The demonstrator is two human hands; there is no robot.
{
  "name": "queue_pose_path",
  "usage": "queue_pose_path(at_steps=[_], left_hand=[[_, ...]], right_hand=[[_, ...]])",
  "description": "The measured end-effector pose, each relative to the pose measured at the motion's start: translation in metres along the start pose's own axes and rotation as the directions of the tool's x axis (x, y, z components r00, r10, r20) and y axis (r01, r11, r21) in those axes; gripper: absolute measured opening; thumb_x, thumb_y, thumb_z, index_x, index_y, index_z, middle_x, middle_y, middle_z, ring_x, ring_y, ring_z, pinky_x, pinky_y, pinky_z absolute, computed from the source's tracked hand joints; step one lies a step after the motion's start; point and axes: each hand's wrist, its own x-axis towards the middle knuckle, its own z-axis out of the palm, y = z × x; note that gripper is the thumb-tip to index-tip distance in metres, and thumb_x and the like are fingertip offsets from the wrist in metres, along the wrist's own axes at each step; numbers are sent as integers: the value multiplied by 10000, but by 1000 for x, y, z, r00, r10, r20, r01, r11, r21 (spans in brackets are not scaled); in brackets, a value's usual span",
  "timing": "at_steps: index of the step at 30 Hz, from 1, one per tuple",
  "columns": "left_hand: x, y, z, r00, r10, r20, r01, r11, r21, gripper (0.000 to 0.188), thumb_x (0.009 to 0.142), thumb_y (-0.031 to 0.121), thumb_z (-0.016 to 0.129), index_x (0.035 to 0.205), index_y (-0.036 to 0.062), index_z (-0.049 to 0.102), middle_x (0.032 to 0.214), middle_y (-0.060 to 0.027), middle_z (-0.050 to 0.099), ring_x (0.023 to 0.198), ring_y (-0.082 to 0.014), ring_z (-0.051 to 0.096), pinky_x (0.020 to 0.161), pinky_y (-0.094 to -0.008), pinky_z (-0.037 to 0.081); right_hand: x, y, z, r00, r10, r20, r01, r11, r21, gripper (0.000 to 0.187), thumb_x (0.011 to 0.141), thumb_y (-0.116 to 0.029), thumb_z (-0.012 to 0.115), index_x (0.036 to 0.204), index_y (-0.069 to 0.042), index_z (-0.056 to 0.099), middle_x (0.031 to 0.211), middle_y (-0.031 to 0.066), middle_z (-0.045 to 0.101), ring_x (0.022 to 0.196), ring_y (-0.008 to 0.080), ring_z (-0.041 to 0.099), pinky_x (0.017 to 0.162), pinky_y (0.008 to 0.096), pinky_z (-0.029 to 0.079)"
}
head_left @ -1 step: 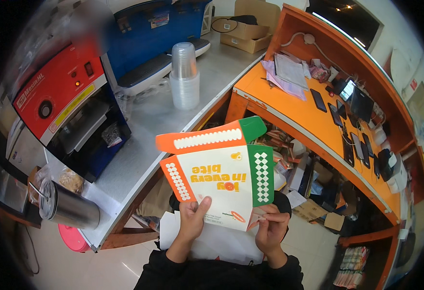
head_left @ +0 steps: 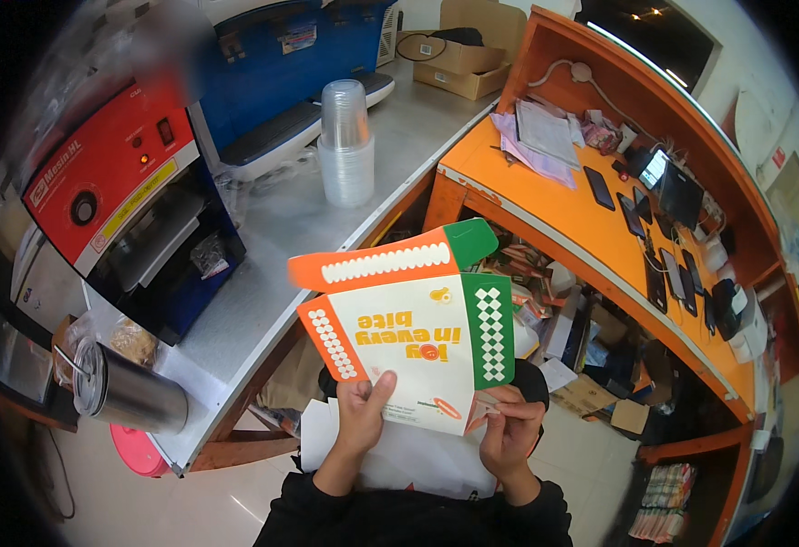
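Over my lap I have a partly folded cardboard food box [head_left: 408,328], white with orange and green patterned sides and yellow print. A long orange flap with a green end tab stands up along its far edge. My left hand [head_left: 363,415] is closed on the near left edge, thumb on top of the white panel, other fingers mostly hidden underneath. At the near right corner my right hand [head_left: 510,433] pinches a pale flap, fingers bent together. Beneath both hands, white sheet-like pieces [head_left: 427,465] lie across my lap; their kind is unclear.
A metal counter [head_left: 272,264] on the left carries a red sealing machine [head_left: 98,173], stacked clear plastic cups [head_left: 347,169] and a steel tumbler [head_left: 135,392]. To the right, an orange desk [head_left: 545,196] holds several phones [head_left: 630,215]; crowded shelves lie below it. A pink-lidded container [head_left: 138,451] stands under the counter.
The box has shifted very slightly to the left at its far edge. Both hands keep their hold in the same places.
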Motion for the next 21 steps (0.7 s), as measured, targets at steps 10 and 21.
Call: queue_pose_path(at_steps=[10,21], left_hand=[[9,6,-6,994,-32,108,18,992,123,259,871,62,571,1098,-59,535,1001,-84,625,871,-122,596,774,-244,460],[22,5,22,929,366,59,-325,725,607,770,700,99,753,1304,-6,288,1290,-155,400,1219,-263,369,1024,-372,262]], right_hand=[[29,-4,-27,755,465,462,-644,661,385,467,781,-17,670,1153,-29,388,1063,97,562,1030,203,551,856,300,433],[57,11,-11,889,358,-287,-282,919,274,78,910,-75,508,956,-14,494,859,50,610,742,65,542,665,213,432]])
